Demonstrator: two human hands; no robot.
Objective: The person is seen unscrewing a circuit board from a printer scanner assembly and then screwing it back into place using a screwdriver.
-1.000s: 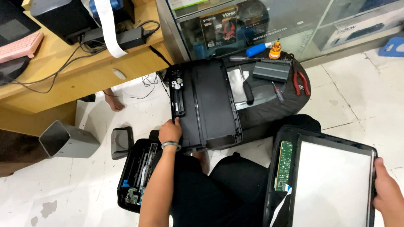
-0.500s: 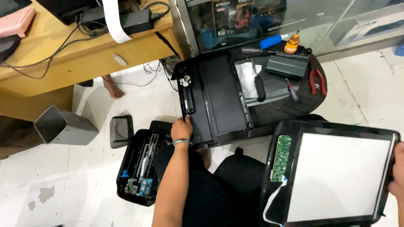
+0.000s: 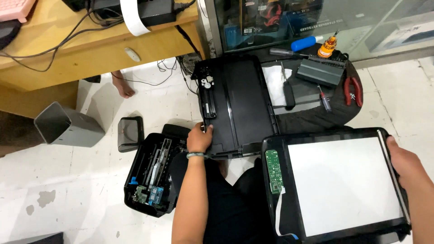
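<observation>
Left hand [image 3: 199, 138] grips the black scanner bed [image 3: 237, 104] edge, steadying it, while right hand [image 3: 405, 163] clasps the white-backed scanner lid [image 3: 343, 185], tilted aside for access

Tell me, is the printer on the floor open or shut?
Open: the printer has no cover, and its rails and circuit boards show inside.

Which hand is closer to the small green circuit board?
Left. The left hand grips the black scanner bed's edge, a short way left of the green circuit board. The right hand holds the far right edge of the white-panelled lid.
</observation>
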